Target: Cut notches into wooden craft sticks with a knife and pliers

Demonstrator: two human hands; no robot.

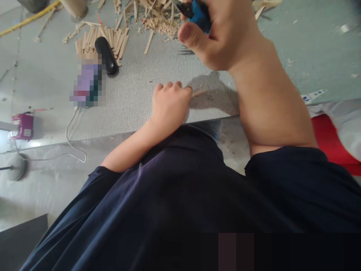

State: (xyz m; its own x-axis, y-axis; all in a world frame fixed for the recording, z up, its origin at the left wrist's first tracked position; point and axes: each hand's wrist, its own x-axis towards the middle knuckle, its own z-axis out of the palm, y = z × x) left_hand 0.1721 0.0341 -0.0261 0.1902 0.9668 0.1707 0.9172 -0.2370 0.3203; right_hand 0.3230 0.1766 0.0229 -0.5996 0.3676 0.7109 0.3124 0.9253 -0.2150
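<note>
While your left hand (169, 103) pinches the wooden stick (199, 93), its fingers sit close. Your right hand (222, 34), closed round the blue-handled cutters (199, 13), could nip them.

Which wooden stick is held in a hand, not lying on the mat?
The single stick pinched in the left hand; the stick pile lies loose beyond.

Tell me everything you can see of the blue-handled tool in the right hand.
The blue-handled tool sits at the top edge of the view, gripped in the right hand, which covers most of it. Visible are a bright blue grip, plastic or rubber by its look, and dark parts pointing left from it toward the wood shavings. It is held above the grey mat, apart from it. Its full shape and whether it is open or closed cannot be told.
</note>
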